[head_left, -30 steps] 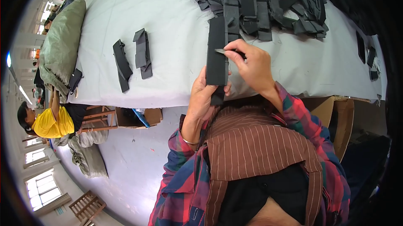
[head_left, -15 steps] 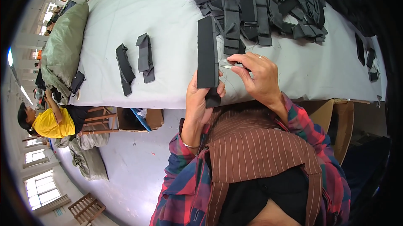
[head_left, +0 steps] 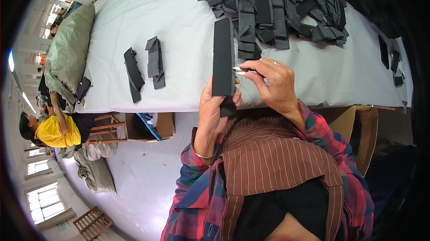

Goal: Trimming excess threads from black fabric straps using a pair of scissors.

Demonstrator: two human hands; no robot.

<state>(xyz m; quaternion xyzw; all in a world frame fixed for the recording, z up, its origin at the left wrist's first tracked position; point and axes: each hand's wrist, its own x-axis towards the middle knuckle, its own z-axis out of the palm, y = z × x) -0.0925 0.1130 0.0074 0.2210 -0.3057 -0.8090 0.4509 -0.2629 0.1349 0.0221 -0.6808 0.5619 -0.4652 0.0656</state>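
Observation:
My left hand point(head_left: 211, 105) is closed round the lower end of a black fabric strip point(head_left: 222, 57), which stands up from it over the table's near edge. A further dark folded piece hangs below the strip between the fingers. In my right hand point(head_left: 274, 82), thumb and forefinger pinch a small pair of thread snips point(head_left: 239, 72). The two pale pointed blades are parted, with their tips at the strip's right edge. Just beyond lies a large pile of similar black strips point(head_left: 268, 12), with loose threads around it.
Two black strips point(head_left: 155, 62) lie apart on the white-covered table point(head_left: 183, 75). A stuffed green sack point(head_left: 69, 44) sits at the left end. A person in yellow point(head_left: 58, 131) works nearby. Cardboard boxes point(head_left: 365, 136) stand below the table edge.
The strip and my left hand have shifted slightly right and down. My right hand has moved a little left, and the snips' blades now show plainly apart at the strip's edge.

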